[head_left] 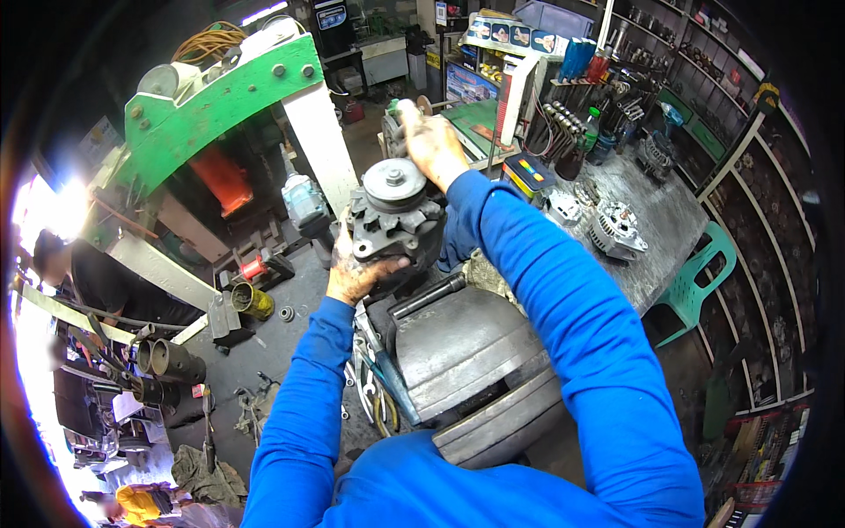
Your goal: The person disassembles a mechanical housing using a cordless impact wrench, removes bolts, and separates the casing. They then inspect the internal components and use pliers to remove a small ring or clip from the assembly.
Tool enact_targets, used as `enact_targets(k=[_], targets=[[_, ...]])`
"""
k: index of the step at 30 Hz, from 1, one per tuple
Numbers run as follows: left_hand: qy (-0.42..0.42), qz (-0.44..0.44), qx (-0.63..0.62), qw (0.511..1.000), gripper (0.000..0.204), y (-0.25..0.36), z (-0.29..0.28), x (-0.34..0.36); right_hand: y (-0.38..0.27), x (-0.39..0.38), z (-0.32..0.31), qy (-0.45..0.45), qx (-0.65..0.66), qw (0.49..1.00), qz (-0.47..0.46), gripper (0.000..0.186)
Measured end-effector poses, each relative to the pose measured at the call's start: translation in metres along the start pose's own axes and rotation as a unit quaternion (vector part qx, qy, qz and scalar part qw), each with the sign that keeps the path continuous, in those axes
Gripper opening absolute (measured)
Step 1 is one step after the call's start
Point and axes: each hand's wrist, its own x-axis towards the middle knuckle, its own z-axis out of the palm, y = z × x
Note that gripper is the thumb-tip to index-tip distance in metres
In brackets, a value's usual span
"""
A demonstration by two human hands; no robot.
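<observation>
At 9 o'clock, out at the left rim, we see a co-worker (119,286) in dark clothing. Toward 8 o'clock lie some dull metal cylinders (180,359). At 10 o'clock we have the green beam of a bolted frame (216,119), with its white legs running down from it. A yellow-and-black can (253,301) rests near 9 o'clock, and a teal-and-grey tool (304,201) is beside a white leg toward 10.

Just left of centre, our left hand (356,275) grips a dark alternator (407,220) by its lower side, thumb across the near edge. The alternator is slightly off centre toward 11 o'clock, its round pulley (393,180) facing up above a ring of fan blades. A blue-handled tool (396,387) lies toward 7 o'clock, alongside a bulky metal vice (471,352) at 5.

Our right hand (433,148) is raised at 12 o'clock, above the alternator's far side; its palm is hidden, so we cannot tell whether it is clenched on anything. At 3 o'clock a silver alternator housing (616,231) sits on a grey workbench (658,264), with a green chair (700,286) beyond and dark shelves (775,238) along the rim.
</observation>
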Motion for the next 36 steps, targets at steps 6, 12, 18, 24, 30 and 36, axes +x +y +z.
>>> enact_targets(k=[6,12,18,24,30,36], targets=[[0.017,-0.049,0.043,0.998,0.086,0.001,0.007,-0.001,0.057,-0.024,0.025,0.061,0.187,0.979,0.056,0.054],[0.044,-0.075,-0.079,0.993,0.113,-0.007,0.008,0.0,0.068,-0.038,0.023,-0.055,0.263,0.96,-0.074,0.046],[-0.028,-0.025,0.089,0.995,0.123,-0.02,-0.008,0.004,0.057,-0.051,0.03,0.033,0.446,0.892,-0.057,0.066],[0.011,-0.052,-0.094,0.994,0.136,-0.025,0.003,-0.008,0.056,-0.083,0.047,-0.01,0.572,0.805,0.157,0.074],[0.038,-0.021,-0.059,0.997,0.129,0.001,0.014,0.002,0.058,-0.078,0.047,-0.009,0.591,0.798,0.119,0.073],[0.056,0.048,0.033,0.997,0.087,0.022,-0.003,0.025,0.051,-0.064,0.04,-0.001,0.652,0.752,0.096,0.065]])
